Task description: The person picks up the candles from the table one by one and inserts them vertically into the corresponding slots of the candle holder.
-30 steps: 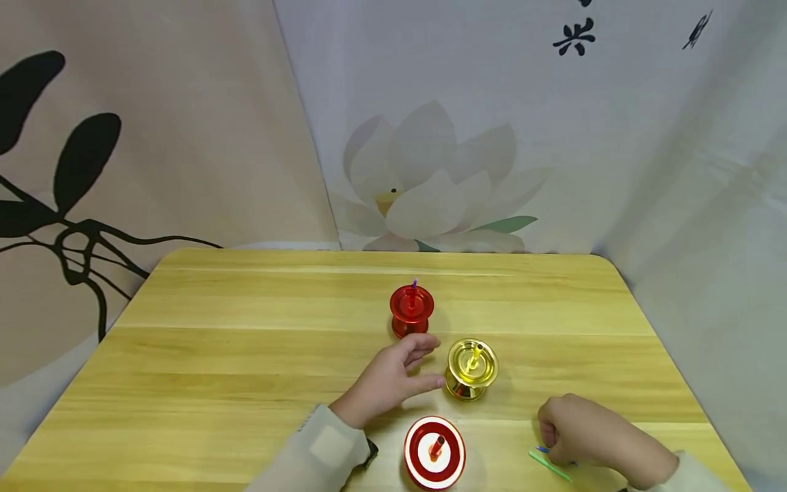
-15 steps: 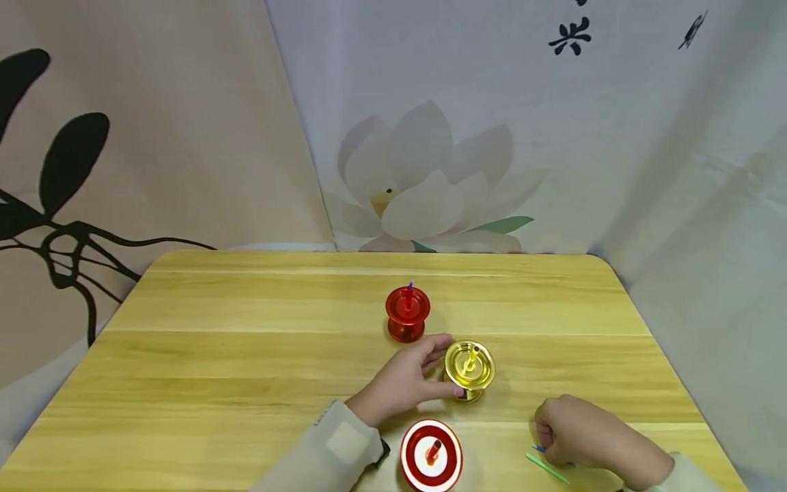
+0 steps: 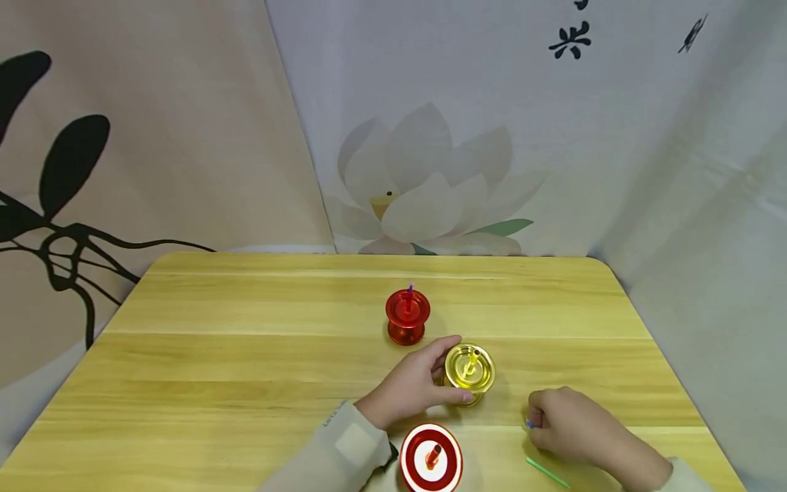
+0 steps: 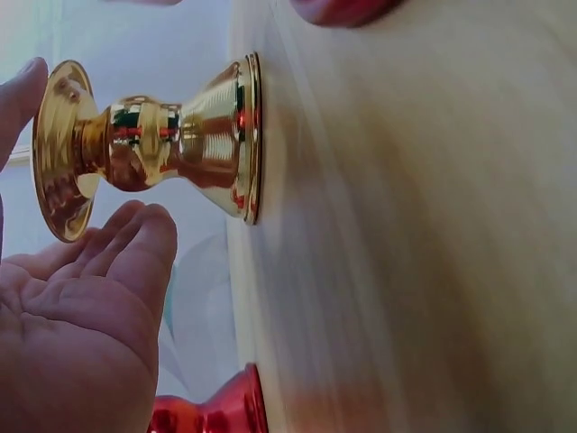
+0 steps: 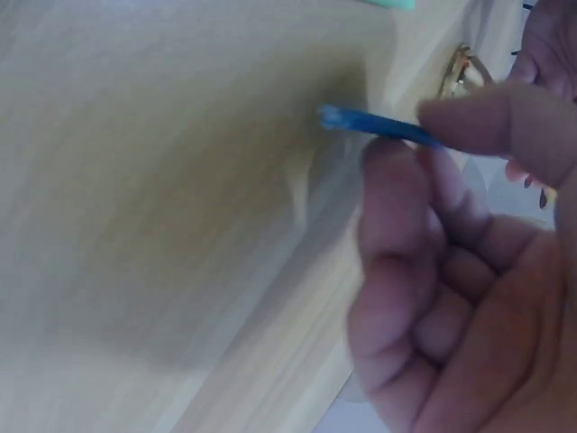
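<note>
A gold candle-holder-shaped stand (image 3: 470,370) with a yellow stick (image 3: 472,360) in its top stands on the wooden table (image 3: 246,355). My left hand (image 3: 453,369) curls round its left side, thumb at the near rim and index finger at the far rim. In the left wrist view the thumb touches the gold stand's (image 4: 153,144) top disc and the fingers (image 4: 135,239) lie close beside it. To the right, my right hand (image 3: 541,418) pinches a thin blue stick (image 5: 374,124) between thumb and finger, just above the table.
A red stand (image 3: 407,316) holding a purple stick is behind the left hand. A red-and-white stand (image 3: 432,459) with a red stick sits at the near edge. A green stick (image 3: 547,473) lies on the table by the right hand. Printed cloth walls surround the table.
My left hand has moved right and closed round the gold stand. My right hand has shifted slightly away from the near edge with the blue stick, leaving the green one lying.
</note>
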A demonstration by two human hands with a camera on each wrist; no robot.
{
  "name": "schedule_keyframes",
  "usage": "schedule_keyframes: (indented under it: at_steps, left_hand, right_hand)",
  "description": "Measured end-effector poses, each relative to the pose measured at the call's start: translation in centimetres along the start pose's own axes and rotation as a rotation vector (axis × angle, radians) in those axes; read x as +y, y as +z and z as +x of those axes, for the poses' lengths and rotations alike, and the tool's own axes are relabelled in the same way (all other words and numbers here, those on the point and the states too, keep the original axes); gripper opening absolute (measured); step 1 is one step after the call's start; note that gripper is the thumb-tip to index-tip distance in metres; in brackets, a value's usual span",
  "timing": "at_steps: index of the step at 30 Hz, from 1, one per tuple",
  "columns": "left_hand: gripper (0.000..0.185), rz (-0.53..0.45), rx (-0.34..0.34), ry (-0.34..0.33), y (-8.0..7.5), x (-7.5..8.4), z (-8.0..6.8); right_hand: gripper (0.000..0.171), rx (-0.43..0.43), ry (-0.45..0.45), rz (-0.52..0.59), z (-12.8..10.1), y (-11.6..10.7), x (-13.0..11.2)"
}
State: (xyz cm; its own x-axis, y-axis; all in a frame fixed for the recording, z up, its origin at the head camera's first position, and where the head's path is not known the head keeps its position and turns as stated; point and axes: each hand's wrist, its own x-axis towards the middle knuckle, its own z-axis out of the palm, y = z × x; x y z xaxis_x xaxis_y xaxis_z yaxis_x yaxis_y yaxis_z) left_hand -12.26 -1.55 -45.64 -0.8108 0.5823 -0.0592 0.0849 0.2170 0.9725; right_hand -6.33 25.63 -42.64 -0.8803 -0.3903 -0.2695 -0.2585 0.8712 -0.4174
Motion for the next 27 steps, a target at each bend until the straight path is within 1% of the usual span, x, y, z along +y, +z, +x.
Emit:
schedule_keyframes:
  at_steps: [3,9,15,20,24,27]
  left_hand:
    - [0.089,0.0,-0.001,-0.004,0.0,0.0,-0.1]
    - [0.088,0.015,0.0,-0.043,0.0,0.3,-0.1]
    - [0.086,0.018,0.005,-0.045,0.0,0.4,-0.1]
    - [0.085,0.003,-0.005,-0.037,0.0,0.3,0.0]
    - [0.084,-0.003,-0.01,-0.026,0.1,0.2,0.0]
    - [0.085,-0.005,-0.011,-0.021,0.1,0.3,0.0]
  right_hand:
    - [0.018,0.069,0.026,0.017,0.2,-0.2,-0.6]
    - [0.018,0.198,0.068,0.038,0.4,-0.6,-1.6]
    - [0.017,0.303,0.051,0.038,0.6,-0.7,-2.2]
    - [0.017,0.4,0.05,0.02,0.7,-0.7,-2.6]
    - [0.018,0.443,0.058,0.025,0.7,-0.7,-3.0]
    - [0.018,0.473,0.039,0.032,0.8,-0.8,-3.2]
